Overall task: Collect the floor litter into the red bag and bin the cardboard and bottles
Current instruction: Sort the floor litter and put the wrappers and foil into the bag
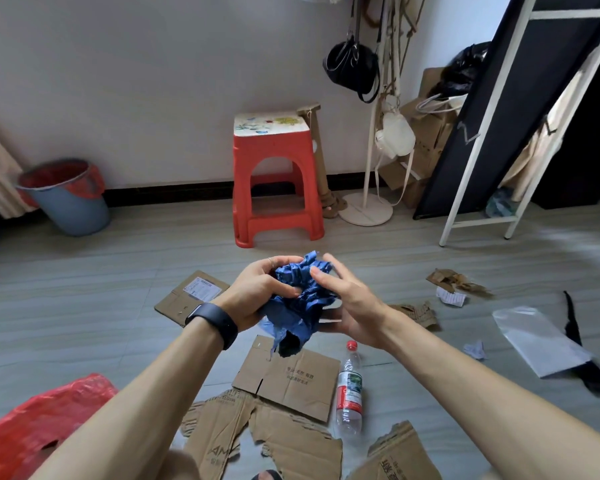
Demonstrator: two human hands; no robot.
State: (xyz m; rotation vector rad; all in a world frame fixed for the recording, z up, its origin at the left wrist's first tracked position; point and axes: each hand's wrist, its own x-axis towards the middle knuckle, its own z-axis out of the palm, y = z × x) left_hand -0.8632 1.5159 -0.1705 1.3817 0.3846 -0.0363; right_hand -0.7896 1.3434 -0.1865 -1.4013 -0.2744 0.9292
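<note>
Fingers (279, 262) of the left hand (257, 296) curl into a crumpled blue plastic wad (303, 292) held above the floor (84, 306); those of the right hand (349, 308) cup its other side. Beneath lie flattened cardboard (291, 381) and a bottle (350, 389), the red bag (39, 420) at the left edge. Bare floor runs to the lined bin (68, 199)

Two hands, left hand (257, 292) and right hand (347, 303), sharing one blue plastic wad (302, 296). Floor cardboard, six pieces: labelled sheet (187, 299) at 9 o'clock of the wad, printed sheet (291, 379) at 6, torn sheet (267, 441) and corner piece (395, 455) lower still, ragged scrap (418, 313) at 3, shredded scrap (456, 279) at 2. One bottle (350, 389) at 5. One red bag (32, 427) at 8. Two white paper bits: receipt (451, 298), small crumple (475, 349). One white mailer (537, 341) at 4. One bucket (70, 206) at 10. One stool (276, 178) at 12. One coat stand (366, 209) at 1, two bags: black bag (352, 67), white bag (394, 138).
</note>
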